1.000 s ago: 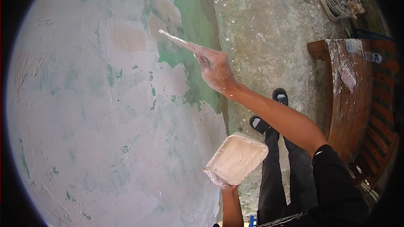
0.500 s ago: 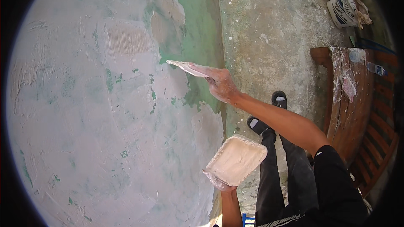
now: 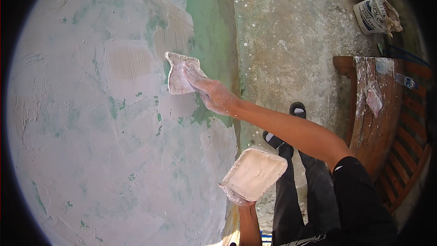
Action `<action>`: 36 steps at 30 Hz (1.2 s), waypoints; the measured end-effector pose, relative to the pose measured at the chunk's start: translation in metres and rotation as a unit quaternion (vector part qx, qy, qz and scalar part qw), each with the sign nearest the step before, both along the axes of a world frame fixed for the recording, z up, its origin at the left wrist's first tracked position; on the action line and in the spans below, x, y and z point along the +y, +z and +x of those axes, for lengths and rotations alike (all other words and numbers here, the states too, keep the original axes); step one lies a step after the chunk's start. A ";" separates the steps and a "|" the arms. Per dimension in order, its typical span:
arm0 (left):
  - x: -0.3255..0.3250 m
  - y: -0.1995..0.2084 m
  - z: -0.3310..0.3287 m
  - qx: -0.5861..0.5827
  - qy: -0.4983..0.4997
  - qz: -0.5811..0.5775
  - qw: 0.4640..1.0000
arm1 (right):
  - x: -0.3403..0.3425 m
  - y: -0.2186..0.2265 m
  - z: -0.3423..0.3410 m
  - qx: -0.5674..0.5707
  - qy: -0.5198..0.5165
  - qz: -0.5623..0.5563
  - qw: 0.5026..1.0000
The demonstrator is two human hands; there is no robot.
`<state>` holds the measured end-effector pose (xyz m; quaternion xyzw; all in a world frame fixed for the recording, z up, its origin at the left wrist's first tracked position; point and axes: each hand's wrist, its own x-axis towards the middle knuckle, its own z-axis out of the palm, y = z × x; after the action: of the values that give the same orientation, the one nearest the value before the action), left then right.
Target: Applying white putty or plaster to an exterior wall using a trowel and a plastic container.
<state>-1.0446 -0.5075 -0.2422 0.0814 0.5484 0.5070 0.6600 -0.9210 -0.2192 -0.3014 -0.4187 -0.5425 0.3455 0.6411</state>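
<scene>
Right hand at the end of a forearm stretched up and leftward across the frame from the lower right, wrist nearly straight, skin smeared with white filler. Its fingers are spread flat along the back of a broad putty blade, pressing it against the wall; the thumb side is hidden, so the grip on the handle cannot be told exactly. The blade lies flat on the wall where pale skim coat meets a strip of bare green paint.

Left hand rises from the lower edge, forearm vertical, fingers closed beneath a rectangular plaster hawk loaded with white filler; only the fingertips show under its lower rim. The hawk is held tilted, just beside the wall's lower edge and well apart from the blade.

Concrete floor lies to the right, with the person's sandalled feet, a paint-spattered wooden bench and a white bucket near the top.
</scene>
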 end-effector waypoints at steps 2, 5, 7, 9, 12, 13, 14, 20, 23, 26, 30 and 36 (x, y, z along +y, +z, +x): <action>-0.002 -0.005 0.003 -0.001 0.005 -0.008 1.000 | -0.027 -0.007 0.013 -0.003 0.049 -0.003 0.999; -0.005 -0.007 0.009 -0.006 0.003 -0.016 1.000 | -0.048 -0.013 0.059 -0.016 0.163 -0.075 0.984; -0.005 -0.002 0.010 -0.002 0.002 -0.014 1.000 | -0.058 -0.015 0.085 -0.018 0.234 -0.138 0.962; 0.003 0.001 0.022 -0.016 -0.008 -0.002 1.000 | -0.070 -0.018 0.111 0.038 0.223 -0.291 0.930; 0.018 0.001 0.034 -0.052 -0.014 -0.010 0.998 | -0.103 -0.012 0.143 0.337 0.157 -0.316 0.873; 0.024 0.000 0.035 -0.058 -0.018 -0.011 0.998 | -0.110 -0.005 0.152 0.315 0.168 -0.333 0.872; 0.032 0.000 0.036 -0.052 -0.024 -0.009 0.998 | -0.115 0.002 0.163 0.310 0.125 -0.325 0.885; 0.084 -0.022 0.058 -0.106 -0.035 -0.060 0.992 | -0.146 0.071 0.226 0.134 -0.001 -0.317 0.939; 0.096 -0.028 0.063 -0.112 -0.055 -0.072 0.990 | -0.157 0.112 0.224 -0.045 0.080 -0.271 0.958; 0.101 -0.036 0.076 -0.180 -0.080 -0.060 0.978 | -0.163 0.133 0.211 -0.336 0.244 -0.142 0.899; 0.098 -0.031 0.086 -0.252 -0.127 -0.036 0.959 | -0.184 0.137 0.178 -0.512 0.265 -0.060 0.815; 0.082 -0.033 0.069 -0.183 -0.094 -0.033 0.978 | -0.220 0.124 0.148 -0.580 0.246 -0.026 0.776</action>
<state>-0.9760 -0.4253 -0.2753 0.0163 0.4247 0.4307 0.7961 -0.7735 -0.4387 -0.1779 -0.4087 -0.8868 0.1970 0.0876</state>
